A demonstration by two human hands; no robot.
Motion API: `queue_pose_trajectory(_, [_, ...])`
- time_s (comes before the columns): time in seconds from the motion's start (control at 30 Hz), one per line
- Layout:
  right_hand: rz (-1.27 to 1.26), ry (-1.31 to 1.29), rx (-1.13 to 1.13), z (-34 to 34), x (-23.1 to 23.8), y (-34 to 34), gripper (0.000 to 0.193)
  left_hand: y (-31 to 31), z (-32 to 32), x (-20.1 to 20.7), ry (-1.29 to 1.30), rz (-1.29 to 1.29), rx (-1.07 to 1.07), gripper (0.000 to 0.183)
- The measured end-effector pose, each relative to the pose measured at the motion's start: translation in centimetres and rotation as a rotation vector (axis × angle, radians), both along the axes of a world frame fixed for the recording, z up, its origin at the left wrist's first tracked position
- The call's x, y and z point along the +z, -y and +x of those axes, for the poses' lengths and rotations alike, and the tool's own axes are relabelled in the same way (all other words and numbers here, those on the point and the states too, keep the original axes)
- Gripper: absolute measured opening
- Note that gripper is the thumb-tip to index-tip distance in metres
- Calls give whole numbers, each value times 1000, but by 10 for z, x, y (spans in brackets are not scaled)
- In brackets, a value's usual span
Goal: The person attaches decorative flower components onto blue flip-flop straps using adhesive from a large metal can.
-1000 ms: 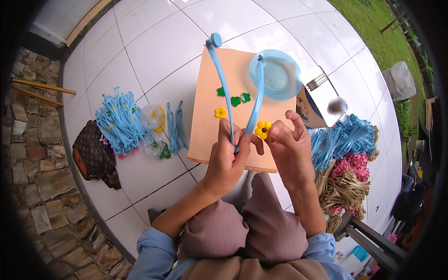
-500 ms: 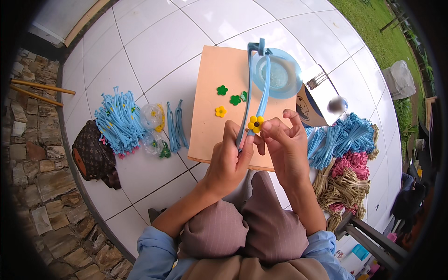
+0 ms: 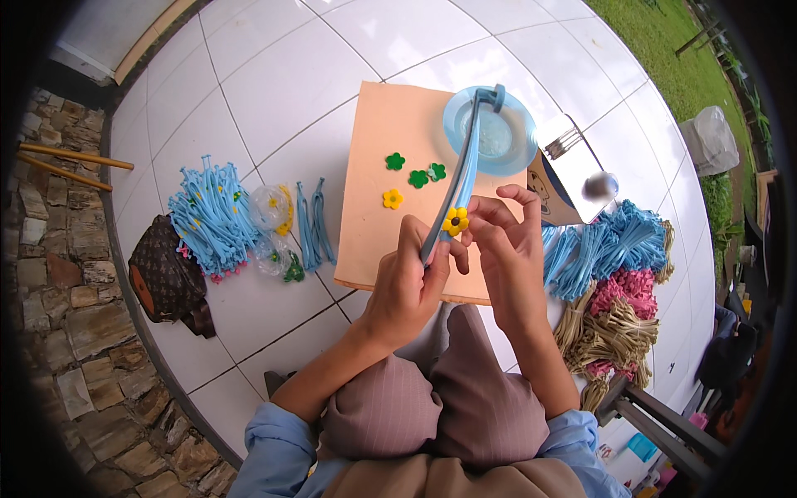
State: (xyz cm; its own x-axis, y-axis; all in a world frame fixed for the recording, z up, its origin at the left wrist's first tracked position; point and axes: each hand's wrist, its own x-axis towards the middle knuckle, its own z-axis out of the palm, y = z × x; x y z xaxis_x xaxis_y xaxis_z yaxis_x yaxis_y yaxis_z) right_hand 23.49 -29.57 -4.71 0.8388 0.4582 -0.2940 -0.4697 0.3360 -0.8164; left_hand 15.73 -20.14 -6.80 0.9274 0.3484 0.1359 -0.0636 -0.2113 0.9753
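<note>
My left hand (image 3: 404, 278) is closed around the lower end of a light blue flip-flop strap (image 3: 469, 166), which points up and away over the board. A yellow flower (image 3: 456, 221) with a dark centre sits on the strap just above the left thumb. My right hand (image 3: 508, 257) pinches at the flower's right edge, its outer fingers curled loosely; its fingertips are partly hidden. On the board beyond lie another yellow flower (image 3: 393, 198) and several green flowers (image 3: 395, 161).
The tan board (image 3: 378, 241) lies before my knees, bearing a blue plate (image 3: 448, 124). A box with a fork (image 3: 564, 143) stands right. Blue straps (image 3: 212, 220), flower bags (image 3: 270, 207) and a brown bag (image 3: 168, 270) lie left. Bundled blue (image 3: 618, 236), pink and beige (image 3: 610, 340) straps lie right.
The strap's far end has swung right and down over the plate, and its two arms now nearly overlap. The right hand has shifted slightly, staying at the flower.
</note>
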Motion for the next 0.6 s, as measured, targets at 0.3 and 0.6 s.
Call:
queue_pose_trajectory(0.3, [-191, 324, 57, 1, -2, -7, 58, 0, 0, 2, 16, 123, 79, 18])
queue_pose_trajectory(0.6, [-114, 316, 18, -5, 1, -6, 52, 3, -11, -2, -82, -211, 65, 15])
